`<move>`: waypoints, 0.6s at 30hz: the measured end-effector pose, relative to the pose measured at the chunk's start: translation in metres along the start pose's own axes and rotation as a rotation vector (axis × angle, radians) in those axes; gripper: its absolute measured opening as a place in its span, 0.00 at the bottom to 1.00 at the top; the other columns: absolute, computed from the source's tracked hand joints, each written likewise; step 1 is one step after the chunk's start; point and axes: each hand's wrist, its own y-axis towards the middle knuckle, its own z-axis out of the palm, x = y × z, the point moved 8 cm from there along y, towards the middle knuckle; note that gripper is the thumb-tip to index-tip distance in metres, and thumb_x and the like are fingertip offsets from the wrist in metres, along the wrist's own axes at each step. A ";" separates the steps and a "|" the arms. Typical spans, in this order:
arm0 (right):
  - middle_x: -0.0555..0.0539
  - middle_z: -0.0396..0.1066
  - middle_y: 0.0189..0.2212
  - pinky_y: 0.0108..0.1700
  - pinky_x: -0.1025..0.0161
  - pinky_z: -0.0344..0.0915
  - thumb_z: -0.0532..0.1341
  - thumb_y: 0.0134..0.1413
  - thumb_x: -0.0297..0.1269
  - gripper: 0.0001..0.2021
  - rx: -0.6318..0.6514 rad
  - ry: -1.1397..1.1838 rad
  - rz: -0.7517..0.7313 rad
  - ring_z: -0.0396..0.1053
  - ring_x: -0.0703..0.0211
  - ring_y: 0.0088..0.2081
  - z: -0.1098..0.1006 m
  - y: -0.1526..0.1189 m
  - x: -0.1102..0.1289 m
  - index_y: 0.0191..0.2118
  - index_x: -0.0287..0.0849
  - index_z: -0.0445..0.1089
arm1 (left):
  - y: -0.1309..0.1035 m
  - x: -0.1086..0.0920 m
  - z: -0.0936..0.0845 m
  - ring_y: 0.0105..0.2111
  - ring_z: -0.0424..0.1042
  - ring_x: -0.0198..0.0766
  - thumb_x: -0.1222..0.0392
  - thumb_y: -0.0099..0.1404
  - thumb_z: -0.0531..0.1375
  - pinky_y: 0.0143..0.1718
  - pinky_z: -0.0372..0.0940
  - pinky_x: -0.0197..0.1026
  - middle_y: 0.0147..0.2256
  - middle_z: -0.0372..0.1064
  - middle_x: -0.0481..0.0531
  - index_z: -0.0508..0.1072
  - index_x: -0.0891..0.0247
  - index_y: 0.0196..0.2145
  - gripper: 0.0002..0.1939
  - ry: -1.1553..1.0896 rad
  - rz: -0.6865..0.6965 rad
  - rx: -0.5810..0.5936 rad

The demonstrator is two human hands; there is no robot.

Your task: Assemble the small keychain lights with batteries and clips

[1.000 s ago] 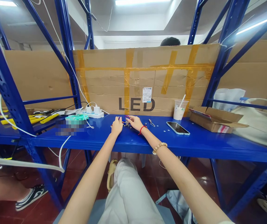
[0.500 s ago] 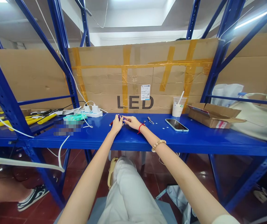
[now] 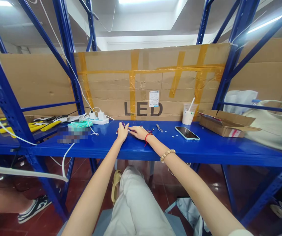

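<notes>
My left hand [image 3: 122,131] is closed around a small, slim purple-blue piece [image 3: 123,124], too small to name. Just to its right, my right hand [image 3: 140,132] rests low over the blue tabletop [image 3: 101,137], fingers bent toward the left hand. Its fingertips touch something small and dark that I cannot make out. Small blue and red bits [image 3: 151,131] show beside the right knuckles, partly hidden by that hand. A small metal clip-like piece [image 3: 159,128] lies farther to the right.
A phone [image 3: 187,133], a cup with a straw [image 3: 188,113] and an open cardboard box [image 3: 226,126] stand on the right. At the left are a power strip [image 3: 101,121] with plugs and a white cable [image 3: 64,160]. A cardboard wall [image 3: 106,88] closes the back.
My hands have drawn slightly apart. The right hand has come down flatter and a little lower, and more small blue bits show beside it. The view has shifted slightly.
</notes>
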 end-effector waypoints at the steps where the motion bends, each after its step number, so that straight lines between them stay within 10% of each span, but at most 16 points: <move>1: 0.43 0.70 0.38 0.41 0.64 0.59 0.55 0.58 0.32 0.14 0.011 -0.020 0.001 0.67 0.58 0.39 0.001 0.000 0.002 0.50 0.42 0.67 | 0.001 0.001 0.000 0.28 0.70 0.38 0.55 0.61 0.54 0.36 0.63 0.40 0.23 0.63 0.45 0.58 0.61 0.31 0.08 0.001 -0.002 -0.006; 18: 0.38 0.61 0.52 0.45 0.57 0.61 0.43 0.63 0.36 0.21 0.002 -0.174 0.242 0.65 0.49 0.48 -0.002 -0.003 -0.015 0.60 0.41 0.53 | -0.003 -0.011 0.006 0.29 0.67 0.36 0.61 0.57 0.55 0.37 0.61 0.39 0.24 0.63 0.46 0.58 0.60 0.26 0.06 -0.019 0.076 0.052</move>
